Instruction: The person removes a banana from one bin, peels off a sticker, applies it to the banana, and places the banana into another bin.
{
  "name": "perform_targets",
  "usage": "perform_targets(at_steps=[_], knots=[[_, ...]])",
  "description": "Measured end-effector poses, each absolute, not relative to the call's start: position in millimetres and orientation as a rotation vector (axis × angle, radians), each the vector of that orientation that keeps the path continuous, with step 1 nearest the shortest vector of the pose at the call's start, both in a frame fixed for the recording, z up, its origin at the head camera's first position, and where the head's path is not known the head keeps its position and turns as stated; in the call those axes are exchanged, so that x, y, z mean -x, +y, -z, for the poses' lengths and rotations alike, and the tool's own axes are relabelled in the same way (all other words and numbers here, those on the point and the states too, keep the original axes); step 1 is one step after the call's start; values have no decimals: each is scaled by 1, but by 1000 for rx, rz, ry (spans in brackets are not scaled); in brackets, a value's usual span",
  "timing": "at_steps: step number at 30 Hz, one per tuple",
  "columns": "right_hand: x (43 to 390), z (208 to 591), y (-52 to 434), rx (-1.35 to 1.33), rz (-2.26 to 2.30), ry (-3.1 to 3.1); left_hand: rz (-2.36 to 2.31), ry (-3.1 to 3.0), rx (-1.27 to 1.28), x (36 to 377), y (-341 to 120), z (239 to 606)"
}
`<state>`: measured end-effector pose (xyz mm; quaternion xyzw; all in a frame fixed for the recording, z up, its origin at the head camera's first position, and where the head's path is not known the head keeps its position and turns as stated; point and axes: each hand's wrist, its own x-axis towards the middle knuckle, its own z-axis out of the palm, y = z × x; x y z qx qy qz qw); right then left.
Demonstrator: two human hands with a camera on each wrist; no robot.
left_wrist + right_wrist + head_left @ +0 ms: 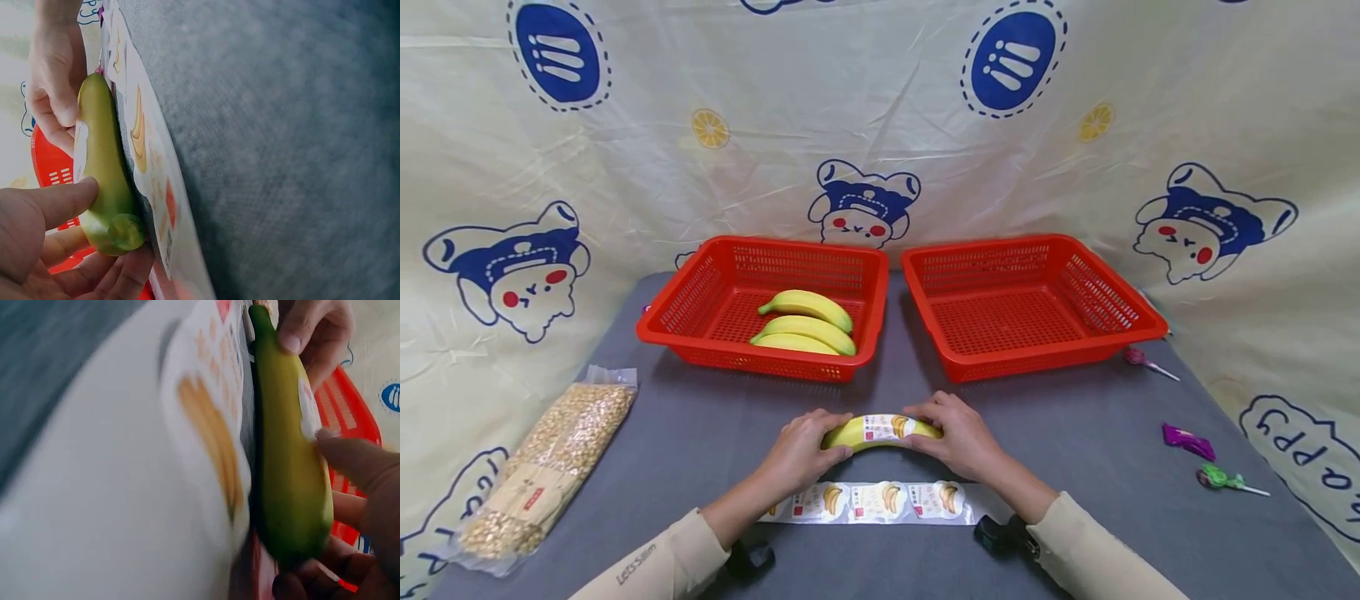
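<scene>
Head view: banana point(880, 431) lies crosswise, left hand point(801, 454) and right hand point(964, 439) gripping ends.

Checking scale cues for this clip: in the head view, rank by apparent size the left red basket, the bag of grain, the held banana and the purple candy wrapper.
1. left red basket
2. bag of grain, though it lies nearer the camera, so this gap is unsure
3. held banana, partly covered by both hands
4. purple candy wrapper

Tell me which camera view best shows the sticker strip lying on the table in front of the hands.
The head view: the whole sticker strip lies flat near the banana, all its banana labels visible. The left wrist view shows it edge-on beside the banana, only partly. The right wrist view shows it close, blurred and cut off.
</scene>
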<state>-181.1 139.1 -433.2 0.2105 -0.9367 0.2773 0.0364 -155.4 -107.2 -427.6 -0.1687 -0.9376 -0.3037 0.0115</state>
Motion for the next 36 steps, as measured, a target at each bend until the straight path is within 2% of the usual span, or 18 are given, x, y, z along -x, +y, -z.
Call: perform_targets(at_steps=[15, 25, 36], knots=[[202, 415, 229, 126, -1767, -2609, 951, -2934, 527, 154, -107, 427], [212, 406, 255, 219, -2304, -2101, 944, -2934, 528, 154, -107, 428], [217, 408, 256, 263, -2363, -1998, 914, -2942, 538, 153, -107, 428]])
